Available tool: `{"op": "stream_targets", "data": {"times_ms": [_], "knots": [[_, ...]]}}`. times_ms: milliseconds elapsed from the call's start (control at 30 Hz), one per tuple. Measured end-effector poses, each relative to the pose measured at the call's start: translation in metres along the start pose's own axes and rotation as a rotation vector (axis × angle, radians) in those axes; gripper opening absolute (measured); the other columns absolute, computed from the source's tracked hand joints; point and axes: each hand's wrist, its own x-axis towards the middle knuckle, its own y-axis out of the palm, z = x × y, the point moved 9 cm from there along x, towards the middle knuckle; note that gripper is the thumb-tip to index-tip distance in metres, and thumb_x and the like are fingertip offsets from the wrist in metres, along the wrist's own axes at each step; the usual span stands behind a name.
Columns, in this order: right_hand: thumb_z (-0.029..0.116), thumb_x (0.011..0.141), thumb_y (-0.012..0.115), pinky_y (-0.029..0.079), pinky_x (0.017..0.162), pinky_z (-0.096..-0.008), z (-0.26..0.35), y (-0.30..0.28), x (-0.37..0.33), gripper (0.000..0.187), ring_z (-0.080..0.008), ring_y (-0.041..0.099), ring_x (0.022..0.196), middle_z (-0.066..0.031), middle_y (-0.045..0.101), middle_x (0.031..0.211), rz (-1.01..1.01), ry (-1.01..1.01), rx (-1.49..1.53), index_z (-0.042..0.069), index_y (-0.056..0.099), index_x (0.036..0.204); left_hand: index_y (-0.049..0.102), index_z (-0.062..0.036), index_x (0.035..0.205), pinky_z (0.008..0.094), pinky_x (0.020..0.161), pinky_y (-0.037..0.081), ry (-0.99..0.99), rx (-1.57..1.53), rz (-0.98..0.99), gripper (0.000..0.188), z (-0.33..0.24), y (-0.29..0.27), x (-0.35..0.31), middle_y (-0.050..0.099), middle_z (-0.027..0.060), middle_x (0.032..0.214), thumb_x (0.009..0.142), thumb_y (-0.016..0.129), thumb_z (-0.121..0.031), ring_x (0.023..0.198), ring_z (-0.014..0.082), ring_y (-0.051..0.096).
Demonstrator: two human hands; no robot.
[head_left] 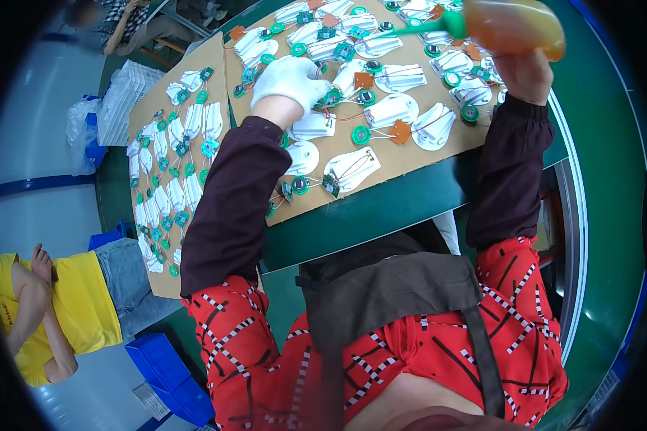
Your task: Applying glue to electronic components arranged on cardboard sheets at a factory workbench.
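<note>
My right hand (526,75), bare, is wrapped round a squeeze bottle (517,27) of amber liquid, tipped on its side. Its long green nozzle (446,26) points left over the assemblies. A white glove covers my left hand (291,80), whose fingers are curled and closed at a small green circuit board (329,99); the glove partly hides the grip. Around it lie white plastic housings (392,109) wired to green-rimmed round parts (361,135) and orange-brown square pieces (400,131). Near the front edge sits another housing (352,169) with wires inside.
Brown cardboard (323,205) lies under the parts on a green table (381,233). More assemblies (172,194) cover a second board at left. White stacked trays (126,100), blue bins (169,377) and a person in yellow (72,309) are at left; another person (118,25) sits far left.
</note>
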Motion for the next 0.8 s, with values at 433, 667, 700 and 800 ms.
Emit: {"op": "stream_targets", "data": {"times_ms": [433,667,700,800], "knots": [[0.031,0.079,0.06,0.049,0.056,-0.0266,0.0,-0.01,0.006,0.034,-0.0178,0.056,0.066,-0.0079,0.06,0.088,-0.402,-0.132,0.691,0.006,0.055,0.101,0.063,-0.0109,0.099,0.0328,0.084,0.042,0.09,0.02,-0.116,0.031,0.023,-0.022,0.059,0.06,0.0112,0.102,0.074,0.056,-0.027,0.095,0.0261,0.057],[0.031,0.079,0.059,0.051,0.059,-0.0279,0.0,0.002,0.008,0.034,-0.0197,0.059,0.07,-0.0083,0.061,0.091,-0.322,-0.089,0.712,0.006,0.055,0.101,0.06,-0.0124,0.105,0.0346,0.085,0.041,0.125,0.308,0.015,0.037,-0.021,-0.003,0.08,0.058,0.0115,0.107,0.073,0.056,-0.03,0.099,0.027,0.054],[0.031,0.079,0.059,0.05,0.059,-0.0279,-0.001,0.002,0.008,0.034,-0.0196,0.058,0.069,-0.0087,0.061,0.091,-0.338,-0.104,0.715,0.006,0.055,0.102,0.061,-0.0118,0.103,0.0345,0.084,0.042,0.118,0.336,0.069,0.035,-0.021,0.004,0.087,0.059,0.0124,0.105,0.073,0.056,-0.029,0.098,0.0272,0.055],[0.031,0.079,0.059,0.048,0.059,-0.0274,0.0,0.007,0.009,0.036,-0.0189,0.056,0.067,-0.0101,0.06,0.092,-0.328,-0.11,0.731,0.006,0.054,0.104,0.063,-0.0103,0.097,0.0343,0.081,0.044,0.128,0.379,0.114,0.03,-0.023,0.014,0.101,0.061,0.0143,0.097,0.073,0.055,-0.026,0.092,0.0276,0.057]]}}
